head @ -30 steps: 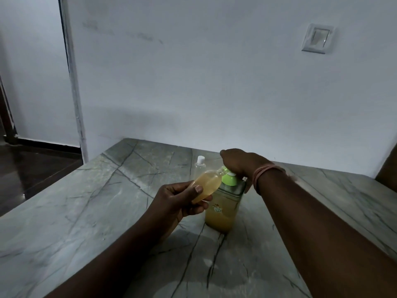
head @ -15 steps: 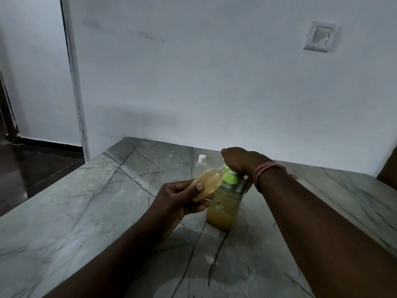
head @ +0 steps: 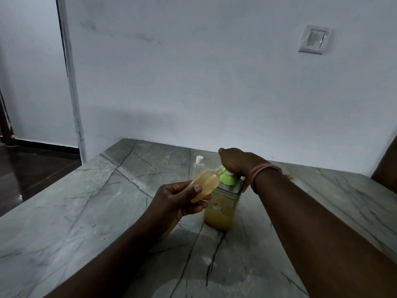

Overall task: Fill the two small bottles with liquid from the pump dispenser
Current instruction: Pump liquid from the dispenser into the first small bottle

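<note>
The left hand is pinching a small bottle of amber liquid between thumb and curled fingers, tilting its neck up to the green pump head of the dispenser; the right hand is resting on top of that pump, fingers bent over it, though whether it is pressing cannot be told. The bottle is looking nearly full, so one more stroke is likely risking overflow down the fingers and onto the marble table; the mouth is hidden where it meets the spout, so a slight misalignment could be sending liquid past it; a hard push could also be tipping the dispenser, since nothing is bracing its base. The second small bottle, clear and white-capped, is standing upright just behind the held one, apparently empty and needing uncapping; it is sitting close enough to be knocked. A wall switch is showing on the wall above.
</note>
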A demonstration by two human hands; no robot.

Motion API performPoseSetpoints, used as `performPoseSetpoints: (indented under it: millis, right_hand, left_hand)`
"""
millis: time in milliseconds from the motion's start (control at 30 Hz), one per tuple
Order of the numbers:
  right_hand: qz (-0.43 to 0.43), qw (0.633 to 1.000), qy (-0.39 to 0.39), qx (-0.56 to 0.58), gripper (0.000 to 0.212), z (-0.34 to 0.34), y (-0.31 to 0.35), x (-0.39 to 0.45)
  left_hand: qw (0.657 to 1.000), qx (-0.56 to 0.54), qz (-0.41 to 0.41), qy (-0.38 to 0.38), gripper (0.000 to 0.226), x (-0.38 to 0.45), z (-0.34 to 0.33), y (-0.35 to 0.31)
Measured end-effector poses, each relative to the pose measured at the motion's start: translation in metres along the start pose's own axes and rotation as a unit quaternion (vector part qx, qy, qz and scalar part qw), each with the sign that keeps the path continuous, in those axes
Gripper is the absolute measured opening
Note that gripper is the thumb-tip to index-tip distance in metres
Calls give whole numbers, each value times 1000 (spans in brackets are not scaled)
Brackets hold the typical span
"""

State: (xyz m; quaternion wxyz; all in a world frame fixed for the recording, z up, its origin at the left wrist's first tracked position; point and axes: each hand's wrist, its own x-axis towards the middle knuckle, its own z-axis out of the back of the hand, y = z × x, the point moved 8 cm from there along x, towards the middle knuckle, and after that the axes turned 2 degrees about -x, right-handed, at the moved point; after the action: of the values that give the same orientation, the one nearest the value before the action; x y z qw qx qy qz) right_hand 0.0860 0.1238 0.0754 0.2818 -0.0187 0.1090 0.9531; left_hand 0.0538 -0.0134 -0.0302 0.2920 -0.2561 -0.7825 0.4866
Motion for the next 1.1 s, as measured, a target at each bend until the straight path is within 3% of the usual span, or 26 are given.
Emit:
performPoseSetpoints:
  millis: [333,500,667,833,1100]
  right_hand:
    - [-39,989,26,141,49,13,-5,-10]
    - [-10,998,18,59,38,0,-5,1]
    - [-26,993,35,108,34,-6,-9,4]
    - [-29,989,48,138,51,2,-4,-4]
    - [-4,991,28,132,45,-2,-5,6]
  left_hand:
    - [1000,-1,-3,2,35,-1,-1,-2]
    - [1000,-2,-1,-4,37,3,1,1]
    - [1000,1,3,-2,35,3,1,1]
    - [1000,-4,3,10,36,1,-1,2]
    - [1000,-21,10,19,37,4,0,4]
